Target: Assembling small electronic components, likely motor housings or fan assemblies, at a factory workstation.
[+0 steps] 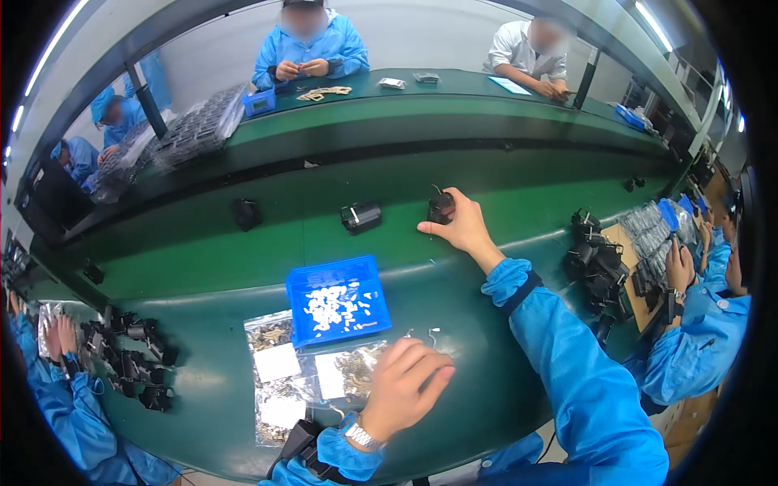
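Note:
On the green belt at centre, my right hand reaches out with thumb and fingers around a small black housing. Some of that housing is hidden by the fingers. My left hand, with a metal watch at the wrist, hovers over the near table, fingers loosely bent and thumb apart; nothing shows in it. A small white connector on a thin wire lies just beyond its fingers. Beside it are a blue bin of small white pieces and clear bags of small metal parts. A black part sits by my left forearm.
Two more black housings rest on the belt. Piles of black parts stand at left and right. Co-workers sit on both sides and across a raised green shelf. A cardboard tray lies at right.

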